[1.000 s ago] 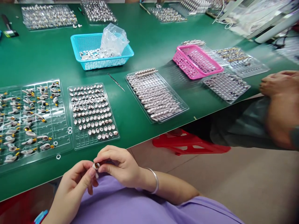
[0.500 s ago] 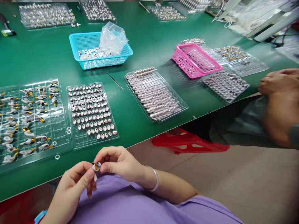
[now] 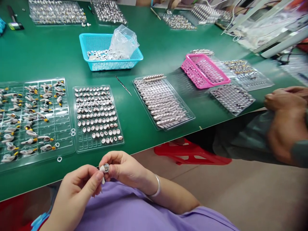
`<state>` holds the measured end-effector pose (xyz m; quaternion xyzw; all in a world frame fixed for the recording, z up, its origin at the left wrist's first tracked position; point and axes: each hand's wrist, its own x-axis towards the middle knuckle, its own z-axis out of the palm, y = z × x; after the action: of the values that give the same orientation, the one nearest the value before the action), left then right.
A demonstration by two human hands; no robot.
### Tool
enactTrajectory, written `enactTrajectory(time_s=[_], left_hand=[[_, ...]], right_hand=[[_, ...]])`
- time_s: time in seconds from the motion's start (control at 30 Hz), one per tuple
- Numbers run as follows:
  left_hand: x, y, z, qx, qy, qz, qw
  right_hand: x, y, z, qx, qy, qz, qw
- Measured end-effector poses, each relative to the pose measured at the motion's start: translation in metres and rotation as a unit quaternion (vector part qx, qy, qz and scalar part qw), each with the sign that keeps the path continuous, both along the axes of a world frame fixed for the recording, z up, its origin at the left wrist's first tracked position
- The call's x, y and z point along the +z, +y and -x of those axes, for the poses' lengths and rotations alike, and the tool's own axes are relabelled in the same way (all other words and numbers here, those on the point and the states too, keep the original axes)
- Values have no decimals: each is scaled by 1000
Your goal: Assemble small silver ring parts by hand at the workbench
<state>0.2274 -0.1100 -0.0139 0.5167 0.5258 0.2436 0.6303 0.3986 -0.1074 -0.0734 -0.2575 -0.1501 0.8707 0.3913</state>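
Just beyond the table's front edge, over my lap, a small white earbud shell (image 3: 102, 169) with a short stem pointing down is between my hands. My left hand (image 3: 80, 187) pinches it between thumb and fingertips. At its round end, where a grey metallic ring shows, my right hand (image 3: 126, 171) pinches with thumb and forefinger; whether that end is a separate piece I cannot tell. On the table in front, a clear tray (image 3: 86, 146) carries rows of small oval earbud caps. To its left, a larger clear tray (image 3: 61, 131) contains white earbud shells with orange-yellow tabs.
Tweezers (image 3: 123, 86) lie behind the cap tray. Farther back stand a blue basket (image 3: 113, 65) with loose parts and a plastic bag, and a pink basket (image 3: 192, 72). A tray of white stem-like parts (image 3: 166, 102) lies right of centre. Another person's hands (image 3: 286, 99) rest at right.
The earbud shell has turned in my fingers: its orange-yellow part faced me before, and now the grey ringed end shows. The view has shifted slightly; both hands keep their pinch.
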Motion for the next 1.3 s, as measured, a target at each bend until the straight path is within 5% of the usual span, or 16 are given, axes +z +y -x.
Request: enactTrajectory(time_s=[0.8, 1.3], left_hand=[[3, 4, -7, 17, -29, 30, 999], [-13, -2, 1, 27, -77, 67, 994]], right_hand=[[4, 0, 1, 0, 30, 28, 999], [5, 0, 3, -17, 0, 8, 1000]])
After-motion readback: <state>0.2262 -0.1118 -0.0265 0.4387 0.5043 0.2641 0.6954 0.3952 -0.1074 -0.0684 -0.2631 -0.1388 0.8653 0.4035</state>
